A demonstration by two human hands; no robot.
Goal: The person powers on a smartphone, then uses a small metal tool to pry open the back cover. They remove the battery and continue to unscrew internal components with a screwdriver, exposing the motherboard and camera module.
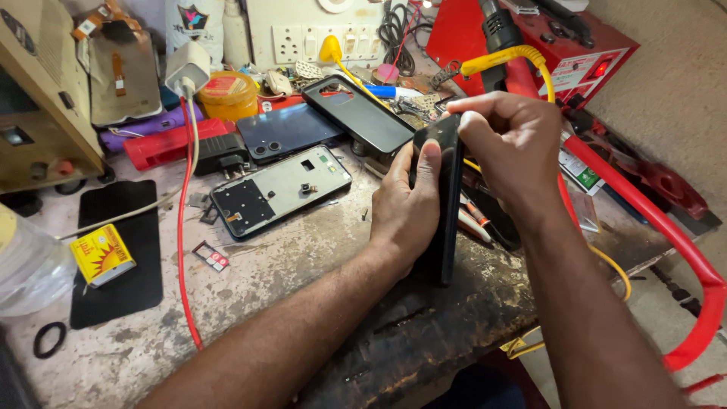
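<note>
My left hand and right hand both grip a dark phone on edge, fingers closed round it; its long axis runs away from me, over the worktop. A yellow box lies far left; a red-labelled round tin stands behind.

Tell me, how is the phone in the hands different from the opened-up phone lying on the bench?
The dark phone stands on its edge, gripped by the left hand and right hand; the opened phone frame lies flat with nobody touching it. The held phone shows only a thin dark side; the frame shows a pale inner plate with small parts and a cut-out. Both are slim rectangles resting on the worn workbench.
</note>
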